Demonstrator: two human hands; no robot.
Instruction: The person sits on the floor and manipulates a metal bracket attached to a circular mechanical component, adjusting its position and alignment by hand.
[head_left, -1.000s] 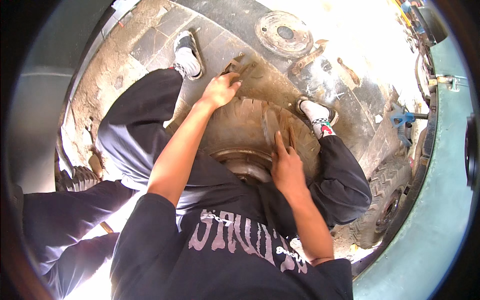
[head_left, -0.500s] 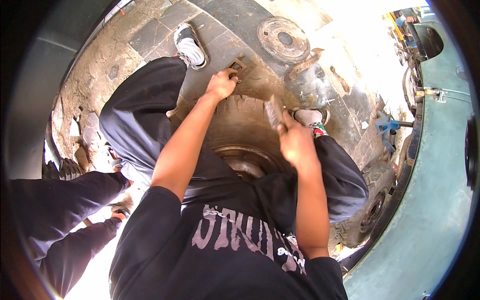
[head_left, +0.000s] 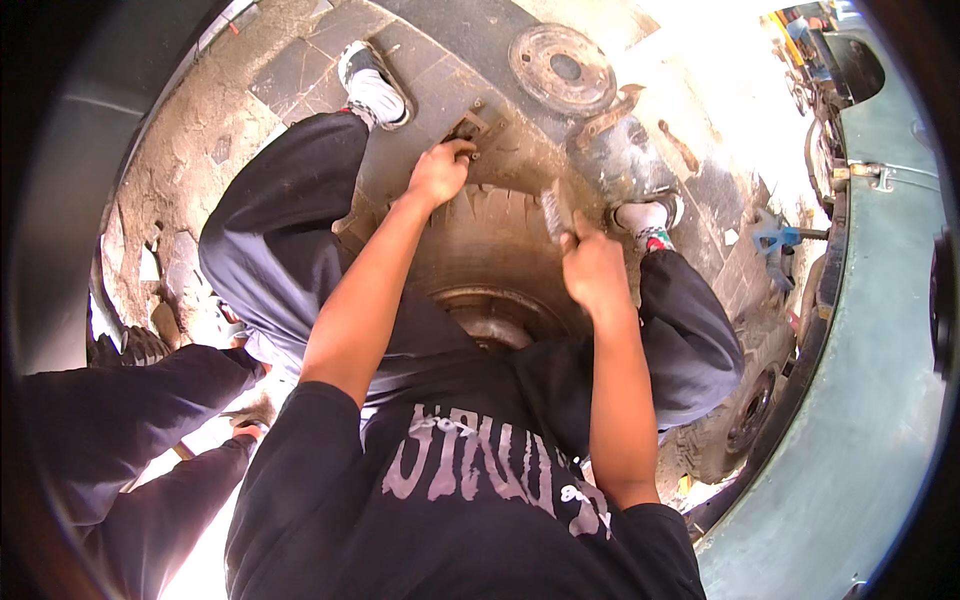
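Note:
My left hand (head_left: 440, 172) is closed round the near end of a rusty, frame-like metal bracket (head_left: 473, 124), whose far end stands out beyond my fingers. In my right hand (head_left: 595, 268) is a brush (head_left: 553, 212) with a greyish bristle face and a light brown back; its handle is hidden in my grip. The brush is a short way to the right of the bracket, apart from it. Below both hands a worn, dusty tyre (head_left: 490, 235) lies between my legs, with its rusty wheel rim (head_left: 490, 305) close to my body.
Ahead on the floor are a round rusty wheel disc (head_left: 562, 68), a curved metal part (head_left: 608, 115) and a smaller rusty piece (head_left: 679, 146). To the right are a green vehicle panel (head_left: 850, 370), a blue tool (head_left: 775, 238) and another wheel (head_left: 745, 410). Another person's legs (head_left: 140, 420) are at left.
My right hand with the brush has shifted slightly right and is less blurred. The left hand keeps its hold on the bracket. My right foot has moved a little outward.

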